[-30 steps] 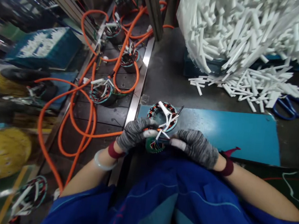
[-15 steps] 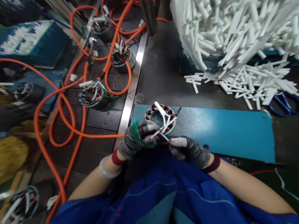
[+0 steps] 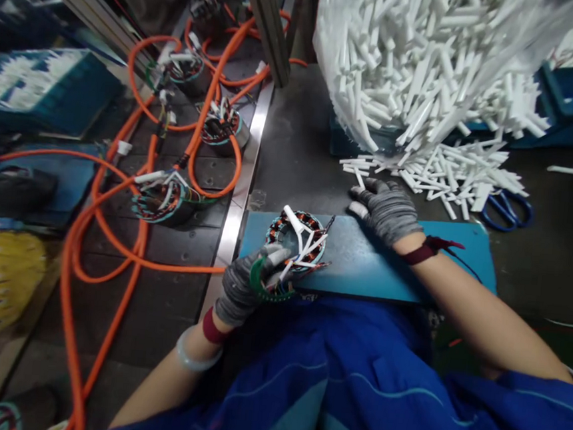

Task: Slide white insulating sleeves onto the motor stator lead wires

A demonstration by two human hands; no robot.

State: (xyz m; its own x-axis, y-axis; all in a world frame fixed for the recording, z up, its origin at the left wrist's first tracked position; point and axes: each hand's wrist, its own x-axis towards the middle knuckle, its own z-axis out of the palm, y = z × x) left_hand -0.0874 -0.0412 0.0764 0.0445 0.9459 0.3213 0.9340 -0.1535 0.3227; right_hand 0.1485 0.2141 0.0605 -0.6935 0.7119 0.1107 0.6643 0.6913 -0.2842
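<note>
A motor stator [image 3: 276, 226] with copper windings and several white-sleeved leads [image 3: 305, 240] lies on a blue board [image 3: 362, 262]. My left hand [image 3: 248, 278], in a grey glove, is closed around the wire leads at the stator's near left edge. A green band or wire bundle [image 3: 260, 283] loops over its fingers. Farther right, my gloved right hand [image 3: 387, 207] reaches past the board's far edge, thumb and fingertips apart. Its fingertips are beside a short white tube [image 3: 359, 177] at the edge of a loose pile of white tubes [image 3: 441, 168]; whether they touch it I cannot tell.
Behind the pile stands a plastic bag [image 3: 404, 71] full of white tubes. Blue-handled scissors [image 3: 507, 211] lie at the right. Left of a metal rail [image 3: 242, 191] are more stators [image 3: 160, 197] and thick orange cables [image 3: 146, 249]. A blue bin [image 3: 80, 100] stands farther left.
My right hand has left the stator's leads and moved up and right to the white tubes. My left hand stays at the stator. The view has shifted slightly.
</note>
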